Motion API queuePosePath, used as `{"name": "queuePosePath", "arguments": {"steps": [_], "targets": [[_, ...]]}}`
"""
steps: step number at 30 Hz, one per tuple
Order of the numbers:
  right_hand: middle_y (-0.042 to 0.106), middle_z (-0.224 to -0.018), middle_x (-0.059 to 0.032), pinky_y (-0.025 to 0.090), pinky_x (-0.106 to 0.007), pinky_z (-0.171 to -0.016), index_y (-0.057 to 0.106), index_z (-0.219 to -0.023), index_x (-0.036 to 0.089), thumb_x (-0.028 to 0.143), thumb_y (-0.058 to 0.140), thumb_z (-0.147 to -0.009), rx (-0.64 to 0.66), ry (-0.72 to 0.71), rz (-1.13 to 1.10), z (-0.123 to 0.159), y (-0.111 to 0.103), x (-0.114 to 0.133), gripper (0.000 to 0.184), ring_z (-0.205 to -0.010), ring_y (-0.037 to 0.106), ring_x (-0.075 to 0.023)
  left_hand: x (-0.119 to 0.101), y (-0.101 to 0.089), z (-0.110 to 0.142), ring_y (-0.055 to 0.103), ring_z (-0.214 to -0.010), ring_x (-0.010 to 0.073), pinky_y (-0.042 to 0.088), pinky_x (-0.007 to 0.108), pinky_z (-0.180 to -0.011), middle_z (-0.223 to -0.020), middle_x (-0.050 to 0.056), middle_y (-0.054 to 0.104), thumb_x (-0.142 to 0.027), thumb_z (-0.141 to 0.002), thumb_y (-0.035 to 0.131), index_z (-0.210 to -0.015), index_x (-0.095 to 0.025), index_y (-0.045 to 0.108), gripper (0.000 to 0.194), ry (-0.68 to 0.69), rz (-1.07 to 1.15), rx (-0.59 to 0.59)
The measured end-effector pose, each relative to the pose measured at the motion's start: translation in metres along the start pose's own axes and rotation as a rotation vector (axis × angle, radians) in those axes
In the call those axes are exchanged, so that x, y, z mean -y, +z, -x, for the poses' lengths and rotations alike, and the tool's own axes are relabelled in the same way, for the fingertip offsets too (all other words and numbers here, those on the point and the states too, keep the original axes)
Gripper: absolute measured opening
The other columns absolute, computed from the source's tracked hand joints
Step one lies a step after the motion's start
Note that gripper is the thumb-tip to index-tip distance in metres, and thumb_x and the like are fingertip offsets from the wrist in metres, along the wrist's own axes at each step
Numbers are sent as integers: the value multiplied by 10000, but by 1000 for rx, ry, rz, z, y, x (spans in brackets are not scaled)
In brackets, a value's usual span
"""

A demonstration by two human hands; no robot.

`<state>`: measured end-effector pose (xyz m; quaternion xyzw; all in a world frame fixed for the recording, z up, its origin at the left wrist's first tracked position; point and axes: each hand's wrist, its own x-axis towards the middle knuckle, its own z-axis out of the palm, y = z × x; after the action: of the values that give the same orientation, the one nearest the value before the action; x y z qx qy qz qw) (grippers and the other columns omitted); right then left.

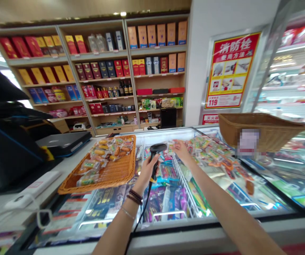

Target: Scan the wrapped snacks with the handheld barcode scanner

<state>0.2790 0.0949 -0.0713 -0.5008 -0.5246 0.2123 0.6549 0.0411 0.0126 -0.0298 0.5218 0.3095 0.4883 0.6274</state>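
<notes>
My left hand is shut around the grip of a black corded handheld barcode scanner, whose head points up and to the right. Its black cord runs down past my wrist. My right hand is raised close to the scanner head, pinching a small wrapped snack packet. Much of that packet is hidden by my fingers. Below both hands lies a glass-topped chest freezer, filled with bright packaged goods behind a white wire divider.
A woven orange tray of wrapped snacks sits on the counter to the left, beside a black checkout terminal. A wicker basket stands to the right. Wooden shelves of boxed goods and a chilled display case stand beyond.
</notes>
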Motion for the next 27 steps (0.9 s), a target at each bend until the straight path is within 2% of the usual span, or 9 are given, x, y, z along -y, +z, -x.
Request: {"name": "queuePosePath", "arguments": {"steps": [4, 8, 11, 14, 16, 19, 23, 27], "targets": [[775, -880, -24, 644, -491, -916, 712, -1231, 248, 484, 855, -763, -142, 16, 213, -22, -71, 15, 544, -867, 774, -281, -4, 23, -17, 495, -462, 80, 357, 221, -427, -666, -40, 597, -821, -595, 965, -852, -201, 646, 743, 29, 38, 33], [810, -1060, -108, 602, -539, -1009, 709, -1267, 228, 456, 770, -839, -266, 17, 557, -36, -135, 23, 489, -993, 784, -337, 0, 43, -27, 501, -462, 83, 372, 220, -427, -639, -41, 583, -821, -576, 974, -781, -211, 609, 740, 30, 63, 43], [784, -1226, -189, 519, -589, -1135, 708, -1268, 193, 449, 786, -852, -326, -89, 822, -37, -159, 22, 495, -1212, 715, -397, 0, 46, -28, 509, -466, 81, 366, 217, -425, -660, -36, 602, -803, -582, 979, -807, -205, 628, 728, 26, 77, 20], [733, -1328, -242, 466, -613, -1171, 710, -1260, 176, 451, 767, -910, -398, -240, 951, -37, -155, 19, 449, -1323, 612, -422, -9, 33, -24, 506, -467, 77, 356, 214, -424, -669, -40, 605, -780, -585, 992, -837, -200, 642, 723, 25, 73, -8], [712, -1354, -244, 464, -611, -1166, 715, -1274, 179, 419, 701, -971, -427, -306, 946, -42, -135, 19, 387, -1341, 579, -420, -22, 16, -20, 511, -472, 77, 356, 211, -428, -676, -43, 610, -759, -580, 1005, -884, -191, 665, 729, 46, 75, -40], [712, -1347, -241, 457, -619, -1180, 717, -1306, 165, 333, 627, -999, -356, -389, 872, -55, -81, 23, 361, -1335, 576, -418, -45, -18, -13, 513, -474, 78, 354, 209, -430, -679, -47, 612, -736, -592, 1007, -924, -187, 670, 724, 106, 63, -127], [734, -1352, -216, 463, -601, -1212, 712, -1338, 170, 260, 608, -1006, -146, -456, 733, -64, 20, 40, 359, -1330, 616, -395, -73, -72, 2, 499, -476, 72, 366, 209, -439, -668, -43, 601, -738, -618, 993, -816, -204, 603, 691, 178, 12, -274], [751, -1410, -191, 501, -529, -1226, 683, -1408, 173, 207, 602, -1020, 116, -414, 579, -47, 130, 61, 398, -1351, 665, -345, -89, -125, 20, 497, -472, 85, 347, 216, -427, -652, -35, 600, -734, -675, 972, -782, -216, 579, 659, 203, -42, -449]]}}
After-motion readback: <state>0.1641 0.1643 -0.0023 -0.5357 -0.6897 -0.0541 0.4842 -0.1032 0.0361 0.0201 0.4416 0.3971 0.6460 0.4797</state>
